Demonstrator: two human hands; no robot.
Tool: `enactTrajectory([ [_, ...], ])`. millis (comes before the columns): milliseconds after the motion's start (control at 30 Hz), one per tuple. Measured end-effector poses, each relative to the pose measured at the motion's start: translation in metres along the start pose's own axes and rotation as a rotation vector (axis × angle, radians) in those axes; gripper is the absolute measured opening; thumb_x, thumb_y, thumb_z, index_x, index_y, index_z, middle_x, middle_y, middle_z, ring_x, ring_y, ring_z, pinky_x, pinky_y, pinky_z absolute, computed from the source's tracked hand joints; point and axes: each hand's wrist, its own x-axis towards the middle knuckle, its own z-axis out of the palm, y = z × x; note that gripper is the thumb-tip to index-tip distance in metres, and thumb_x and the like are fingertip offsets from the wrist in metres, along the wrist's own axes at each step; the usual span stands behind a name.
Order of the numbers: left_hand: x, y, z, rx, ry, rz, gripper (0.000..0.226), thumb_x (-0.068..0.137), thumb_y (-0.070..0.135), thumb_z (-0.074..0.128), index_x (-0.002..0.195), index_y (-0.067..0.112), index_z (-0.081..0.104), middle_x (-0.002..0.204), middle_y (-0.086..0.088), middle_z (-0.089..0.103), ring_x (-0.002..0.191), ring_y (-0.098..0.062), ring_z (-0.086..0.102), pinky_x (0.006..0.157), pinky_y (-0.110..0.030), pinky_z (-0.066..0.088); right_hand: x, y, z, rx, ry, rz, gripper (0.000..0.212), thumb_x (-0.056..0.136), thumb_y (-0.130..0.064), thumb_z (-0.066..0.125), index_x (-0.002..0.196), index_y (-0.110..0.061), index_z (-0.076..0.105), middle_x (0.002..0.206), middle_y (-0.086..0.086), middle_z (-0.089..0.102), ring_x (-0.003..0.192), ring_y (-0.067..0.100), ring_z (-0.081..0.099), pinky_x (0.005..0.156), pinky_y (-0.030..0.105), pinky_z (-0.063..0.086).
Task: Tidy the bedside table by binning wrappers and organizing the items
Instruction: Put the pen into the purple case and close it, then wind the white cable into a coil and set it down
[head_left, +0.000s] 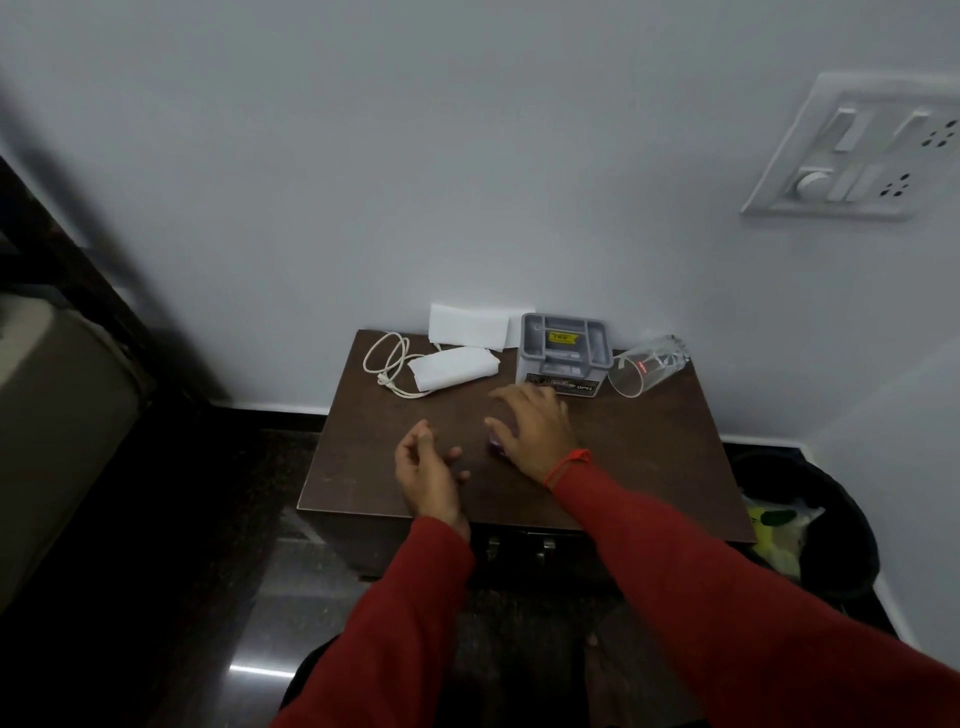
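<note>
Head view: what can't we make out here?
- Purple item under the right hand: mostly covered by the fingers, identity unclear; grip unclear too.
- Bin at right of the table: contents partly hidden by the table edge and forearm.
- Organizer label: too small and blurred to read fully.
- Drawer handles: dark, partly behind the sleeves.
- Left hand: holds nothing visible.

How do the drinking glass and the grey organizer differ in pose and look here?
The glass lies on its side; the grey organizer stands upright. The glass is clear and round; the organizer is opaque, boxy, with compartments and a yellow label. Both sit at the back of the bedside table, near the wall.
</note>
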Motion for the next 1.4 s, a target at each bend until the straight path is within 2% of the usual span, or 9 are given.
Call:
enactTrajectory([
  [167,0.006,0.008,-0.008,-0.039,0.129,0.004,0.013,0.1,0.023,0.049,0.11,0.028,0.057,0.092,0.012,0.06,0.065,-0.008,0.059,0.039,-0.017,0.04,0.058,-0.059,0.015,0.279,-0.065,-0.058,0.029,0.089,-0.01,0.063,0.116,-0.001,0.065,0.116,0.016,0.067,0.112,0.032,0.059,0.1,0.04,0.041],
  [367,0.016,0.012,-0.011,-0.082,0.146,-0.05,0.012,0.1,0.025,0.049,0.107,0.03,0.058,0.093,0.011,0.061,0.062,-0.007,0.058,0.036,-0.016,0.038,0.109,-0.094,0.051,0.617,-0.111,0.314,0.051,0.087,-0.029,0.069,0.131,-0.01,0.053,0.122,0.014,0.065,0.116,0.03,0.059,0.101,0.041,0.046],
  [500,0.02,0.014,-0.008,-0.094,0.121,-0.072,0.011,0.1,0.027,0.05,0.104,0.032,0.06,0.092,0.008,0.064,0.062,-0.008,0.059,0.042,-0.02,0.039,0.129,-0.103,0.075,0.777,-0.089,0.512,0.053,0.084,-0.036,0.07,0.128,-0.012,0.054,0.11,0.012,0.067,0.082,0.029,0.072,0.058,0.036,0.061],
  [667,0.02,0.014,-0.008,-0.138,0.106,-0.079,0.01,0.098,0.029,0.053,0.101,0.033,0.062,0.091,0.007,0.068,0.056,-0.007,0.058,0.045,-0.023,0.038,0.138,-0.105,0.087,0.807,-0.053,0.564,0.037,0.085,-0.037,0.067,0.11,-0.009,0.061,0.067,0.007,0.066,0.036,0.013,0.058,0.03,0.015,0.038],
  [733,0.022,0.017,-0.008,-0.143,0.111,-0.076,0.01,0.098,0.028,0.053,0.1,0.033,0.061,0.09,0.009,0.067,0.055,-0.006,0.058,0.044,-0.022,0.037,0.137,-0.107,0.085,0.812,-0.031,0.539,0.039,0.087,-0.038,0.065,0.11,-0.008,0.06,0.074,0.01,0.069,0.042,0.016,0.063,0.037,0.02,0.046],
  [833,0.026,0.022,-0.009,-0.105,0.134,-0.043,0.011,0.1,0.026,0.05,0.102,0.032,0.059,0.094,0.01,0.062,0.063,-0.007,0.06,0.045,-0.023,0.039,0.122,-0.101,0.069,0.651,0.105,0.341,0.032,0.09,-0.036,0.063,0.109,-0.01,0.06,0.096,0.012,0.07,0.089,0.028,0.067,0.077,0.038,0.053],
  [1033,0.02,0.021,-0.003,-0.072,0.102,-0.044,0.013,0.099,0.025,0.048,0.103,0.032,0.058,0.091,0.013,0.06,0.067,-0.008,0.059,0.048,-0.022,0.039,0.056,-0.022,0.007,0.086,-0.122,-0.081,0.019,0.089,-0.041,0.06,0.102,-0.026,0.061,0.098,-0.002,0.064,0.095,0.018,0.061,0.084,0.041,0.051],
  [1233,0.005,0.011,0.007,-0.008,0.059,-0.062,0.015,0.098,0.022,0.05,0.105,0.031,0.059,0.092,0.013,0.06,0.066,-0.008,0.058,0.048,-0.023,0.039,0.005,0.041,-0.033,-0.373,-0.475,-0.042,0.081,0.071,-0.072,0.062,0.14,-0.037,0.036,0.136,0.004,0.043,0.123,0.03,0.042,0.1,0.045,0.041],
  [1400,-0.002,0.004,0.01,0.029,0.031,-0.068,0.015,0.098,0.021,0.05,0.099,0.032,0.06,0.094,0.012,0.06,0.066,-0.008,0.057,0.048,-0.023,0.038,-0.013,0.064,-0.027,-0.394,-0.527,-0.018,0.073,0.083,-0.051,0.064,0.144,-0.043,0.026,0.141,0.002,0.044,0.125,0.032,0.046,0.1,0.045,0.038],
])
